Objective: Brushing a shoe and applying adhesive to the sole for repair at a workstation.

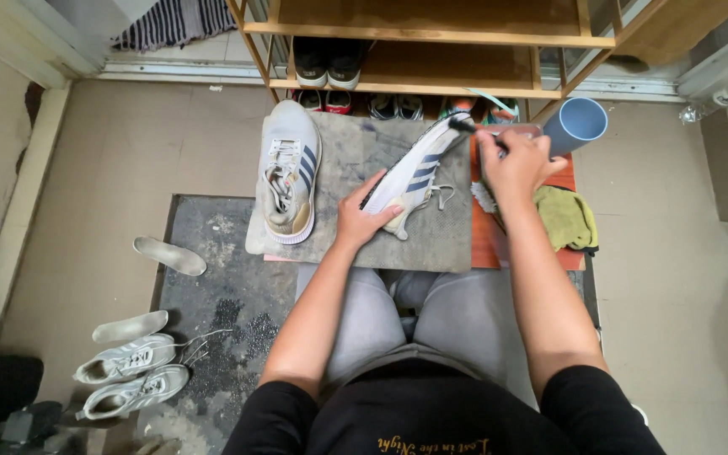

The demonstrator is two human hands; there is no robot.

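Hands split the work on the mat (355,253): left hand (362,221) grips the tilted shoe (413,173), right hand (516,164) is closed on a brush (475,131) at its toe, so a hard stroke could twist it loose.

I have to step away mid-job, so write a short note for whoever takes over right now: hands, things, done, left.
Left hand steadies the white striped sneaker, tilted on the grey mat. Right hand holds a small dark brush at the shoe's toe end. Its pair lies upright on the mat's left side. Blue cup, yellow cloth and a second brush sit to the right. Done: cannot tell how clean. Left: apparently the rest of this shoe, perhaps its pair.
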